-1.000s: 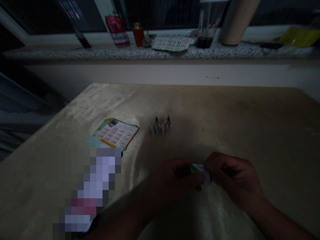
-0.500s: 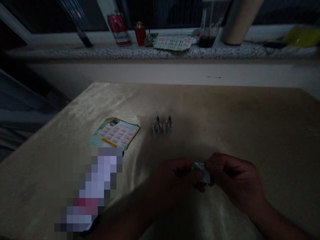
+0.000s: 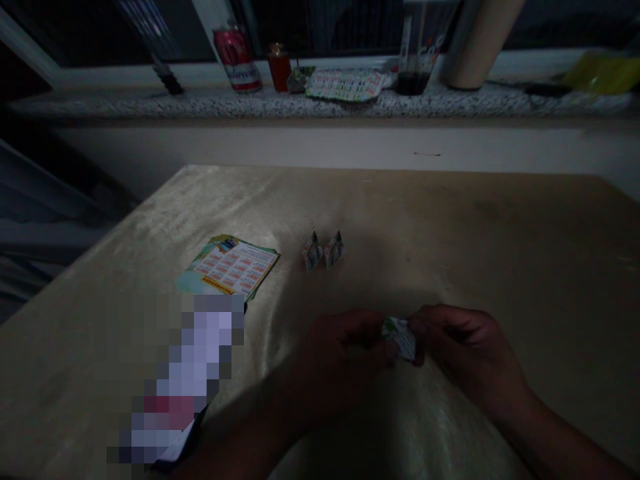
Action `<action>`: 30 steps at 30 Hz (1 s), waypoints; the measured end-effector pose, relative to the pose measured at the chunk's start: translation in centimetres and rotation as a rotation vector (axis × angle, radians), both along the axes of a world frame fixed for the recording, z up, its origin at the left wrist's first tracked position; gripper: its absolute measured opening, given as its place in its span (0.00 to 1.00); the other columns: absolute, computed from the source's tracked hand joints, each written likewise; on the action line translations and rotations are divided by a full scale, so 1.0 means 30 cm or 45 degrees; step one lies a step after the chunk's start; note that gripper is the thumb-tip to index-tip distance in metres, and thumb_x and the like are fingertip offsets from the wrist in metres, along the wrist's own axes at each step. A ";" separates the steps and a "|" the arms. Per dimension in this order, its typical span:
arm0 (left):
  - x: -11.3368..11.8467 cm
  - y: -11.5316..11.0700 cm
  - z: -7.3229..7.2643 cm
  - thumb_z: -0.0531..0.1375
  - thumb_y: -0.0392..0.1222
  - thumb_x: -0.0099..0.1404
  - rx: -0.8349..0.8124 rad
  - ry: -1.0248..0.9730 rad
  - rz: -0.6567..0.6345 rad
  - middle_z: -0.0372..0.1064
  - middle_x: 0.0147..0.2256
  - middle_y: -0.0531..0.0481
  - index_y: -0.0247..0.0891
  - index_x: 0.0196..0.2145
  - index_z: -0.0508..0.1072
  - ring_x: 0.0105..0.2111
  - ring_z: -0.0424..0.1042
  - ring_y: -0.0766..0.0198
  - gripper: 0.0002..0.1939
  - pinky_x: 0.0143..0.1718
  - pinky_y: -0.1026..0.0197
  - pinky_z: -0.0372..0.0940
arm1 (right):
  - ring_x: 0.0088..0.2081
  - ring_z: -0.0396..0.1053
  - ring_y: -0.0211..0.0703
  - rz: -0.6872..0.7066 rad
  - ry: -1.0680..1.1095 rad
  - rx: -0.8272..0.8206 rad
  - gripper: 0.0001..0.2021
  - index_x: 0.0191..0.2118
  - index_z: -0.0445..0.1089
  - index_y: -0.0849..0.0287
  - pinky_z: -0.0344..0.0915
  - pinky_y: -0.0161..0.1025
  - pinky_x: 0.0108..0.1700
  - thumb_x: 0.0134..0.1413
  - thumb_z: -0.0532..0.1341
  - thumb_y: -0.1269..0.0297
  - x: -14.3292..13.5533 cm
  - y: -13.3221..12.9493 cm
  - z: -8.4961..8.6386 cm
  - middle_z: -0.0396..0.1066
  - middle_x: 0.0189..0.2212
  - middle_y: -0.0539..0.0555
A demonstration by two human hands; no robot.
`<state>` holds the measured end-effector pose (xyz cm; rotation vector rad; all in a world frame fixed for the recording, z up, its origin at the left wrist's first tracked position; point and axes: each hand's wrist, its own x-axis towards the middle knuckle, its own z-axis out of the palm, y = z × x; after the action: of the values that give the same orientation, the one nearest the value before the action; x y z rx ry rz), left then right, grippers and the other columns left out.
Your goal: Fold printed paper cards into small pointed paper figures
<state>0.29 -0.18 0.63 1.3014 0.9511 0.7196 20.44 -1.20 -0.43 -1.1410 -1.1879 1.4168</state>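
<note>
A small folded piece of printed paper (image 3: pixel 401 338) is held between my two hands over the table. My left hand (image 3: pixel 350 353) pinches its left side, with fingertips partly in shadow. On the right side, my right hand (image 3: pixel 463 350) grips the paper between thumb and fingers. Farther back on the table, two small folded paper shapes (image 3: pixel 323 252) stand side by side with pointed tops. To their left lies a stack of printed leaflets (image 3: pixel 237 267) with red and green marks.
A pixelated long object (image 3: pixel 185 380) lies on the table (image 3: pixel 525 247) at the left. Along the stone windowsill (image 3: pixel 200 105) stand a red can (image 3: pixel 237 61), a small red bottle (image 3: pixel 279 70), a folded printed sheet (image 3: pixel 345 85), a glass with dark liquid (image 3: pixel 414 80) and a beige cylinder (image 3: pixel 483 47).
The held paper has shifted slightly up and left and shows more of its face. My left fingers have moved slightly around its lower edge.
</note>
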 end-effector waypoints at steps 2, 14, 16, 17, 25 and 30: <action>0.004 -0.007 0.000 0.72 0.45 0.58 0.101 0.215 0.077 0.81 0.41 0.46 0.40 0.48 0.80 0.41 0.79 0.53 0.21 0.45 0.55 0.71 | 0.23 0.73 0.37 -0.019 -0.007 -0.011 0.10 0.27 0.81 0.58 0.71 0.30 0.27 0.58 0.70 0.60 -0.006 0.000 -0.004 0.77 0.20 0.51; 0.004 -0.027 -0.037 0.67 0.55 0.65 0.692 0.644 0.081 0.80 0.45 0.44 0.41 0.53 0.76 0.44 0.79 0.49 0.23 0.48 0.48 0.71 | 0.24 0.73 0.37 -0.029 -0.069 -0.019 0.12 0.25 0.79 0.58 0.70 0.31 0.27 0.58 0.70 0.60 -0.005 0.000 -0.016 0.76 0.20 0.51; 0.001 -0.027 -0.047 0.65 0.53 0.67 0.791 0.619 0.084 0.81 0.44 0.44 0.39 0.53 0.75 0.42 0.80 0.50 0.21 0.46 0.49 0.71 | 0.23 0.72 0.35 -0.028 -0.069 -0.019 0.14 0.23 0.78 0.58 0.68 0.30 0.27 0.58 0.70 0.59 0.000 0.001 -0.016 0.75 0.19 0.50; 0.000 -0.027 -0.051 0.64 0.51 0.68 0.839 0.594 0.080 0.81 0.43 0.44 0.38 0.53 0.74 0.41 0.80 0.51 0.20 0.45 0.50 0.72 | 0.23 0.71 0.35 -0.026 -0.064 -0.022 0.14 0.23 0.78 0.58 0.67 0.30 0.27 0.58 0.70 0.59 0.002 0.002 -0.017 0.74 0.19 0.50; -0.008 -0.017 -0.041 0.58 0.42 0.74 0.867 0.425 0.014 0.82 0.41 0.48 0.39 0.50 0.76 0.38 0.80 0.60 0.12 0.41 0.60 0.70 | 0.24 0.71 0.34 0.030 0.025 -0.039 0.13 0.27 0.80 0.58 0.67 0.30 0.29 0.61 0.68 0.59 0.009 0.003 -0.022 0.75 0.20 0.51; -0.006 -0.016 -0.025 0.55 0.39 0.76 0.756 0.429 -0.016 0.82 0.37 0.53 0.42 0.46 0.80 0.34 0.79 0.65 0.12 0.39 0.64 0.67 | 0.24 0.71 0.34 0.058 0.037 -0.017 0.13 0.27 0.79 0.58 0.68 0.30 0.28 0.62 0.67 0.59 0.005 0.000 -0.014 0.75 0.21 0.51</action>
<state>0.11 -0.66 -0.13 1.9950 1.0335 0.8218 20.59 -1.20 -0.86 -1.1051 -1.1922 1.4727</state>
